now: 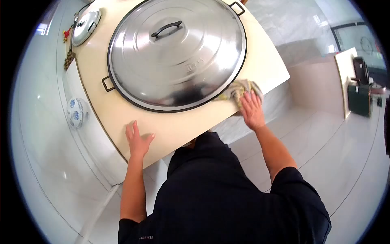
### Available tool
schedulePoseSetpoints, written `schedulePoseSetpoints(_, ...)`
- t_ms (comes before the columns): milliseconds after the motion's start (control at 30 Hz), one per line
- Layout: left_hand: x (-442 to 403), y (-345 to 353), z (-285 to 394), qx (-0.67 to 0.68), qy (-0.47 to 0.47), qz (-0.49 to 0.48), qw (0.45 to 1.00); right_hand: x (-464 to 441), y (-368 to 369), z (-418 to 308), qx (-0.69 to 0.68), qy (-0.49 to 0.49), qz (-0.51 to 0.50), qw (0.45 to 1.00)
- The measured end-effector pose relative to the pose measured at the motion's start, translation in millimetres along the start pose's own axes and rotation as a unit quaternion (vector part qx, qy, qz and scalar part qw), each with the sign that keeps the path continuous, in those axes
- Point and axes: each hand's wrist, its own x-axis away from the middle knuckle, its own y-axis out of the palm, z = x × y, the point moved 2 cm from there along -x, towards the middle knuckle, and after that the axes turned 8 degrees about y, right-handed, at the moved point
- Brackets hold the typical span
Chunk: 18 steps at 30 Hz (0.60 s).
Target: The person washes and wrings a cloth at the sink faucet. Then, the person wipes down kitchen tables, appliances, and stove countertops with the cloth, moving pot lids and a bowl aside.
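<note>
My right hand [252, 110] presses on a crumpled, patterned grey-and-yellow cloth [239, 88] at the counter's front right edge, its fingers holding the cloth against the surface. The cloth touches the rim of a large round pan with a domed metal lid [178, 61]. My left hand [138, 139] is at the front left of the cream countertop [109, 116], fingers apart and nothing in them. It is nearest to the lid's lower left rim, apart from it.
A smaller lidded pot [86, 27] stands at the back left. Down to the left is a blue-and-white porcelain item [76, 113]. A dark green box [359, 99] stands far right, beside a low partition [319, 81]. The large pan's side handles [107, 84] stick out over the counter.
</note>
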Motion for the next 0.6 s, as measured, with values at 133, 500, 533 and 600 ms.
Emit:
schedulePoseSetpoints(133, -17, -2, -11, -0.063, -0.008, -0.075, 0.995, 0, 23, -30, -0.052, 0.044, 0.093, 0.993)
schedulePoseSetpoints(500, 3, -23, -20, -0.090, 0.057, -0.117, 0.987, 10, 79, -295, -0.162, -0.299, -0.115, 0.933)
schedulePoseSetpoints(533, 5, -23, -25, -0.091, 0.075, -0.115, 0.986, 1, 84, -323, -0.156, -0.288, -0.101, 0.939)
schedulePoseSetpoints(600, 4, -20, -37, -0.109, 0.108, -0.106, 0.982, -19, 97, -354, -0.153, -0.285, -0.081, 0.943)
